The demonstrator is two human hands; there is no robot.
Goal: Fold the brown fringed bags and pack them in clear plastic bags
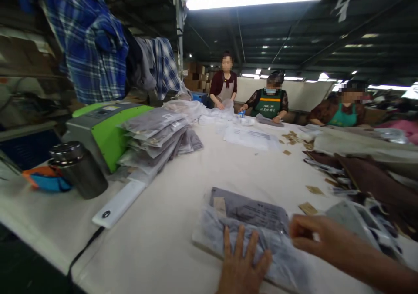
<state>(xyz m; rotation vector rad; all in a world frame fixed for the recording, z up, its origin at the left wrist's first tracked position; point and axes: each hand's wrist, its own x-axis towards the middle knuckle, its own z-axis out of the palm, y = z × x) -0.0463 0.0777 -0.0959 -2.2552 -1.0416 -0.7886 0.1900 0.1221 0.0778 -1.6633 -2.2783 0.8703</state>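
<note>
A frosted plastic bag point(209, 231) lies flat on the white table in front of me, with a folded grey item point(257, 211) inside and a small tan tag point(220, 205) near its upper left. Dark printing runs along the grey part. My left hand point(243, 259) presses on the bag, fingers spread. At the bag's right edge, my right hand point(313, 235) is curled, thumb and fingertips pinched on the plastic; motion blurs it slightly.
On the left stand a stack of bagged items point(155, 133), a green-grey machine point(107, 128), a dark flask point(80, 168) and a white power strip point(119, 202). Tan tags point(308, 208) and brown pieces point(369, 176) lie right. Several co-workers point(269, 100) are across the table.
</note>
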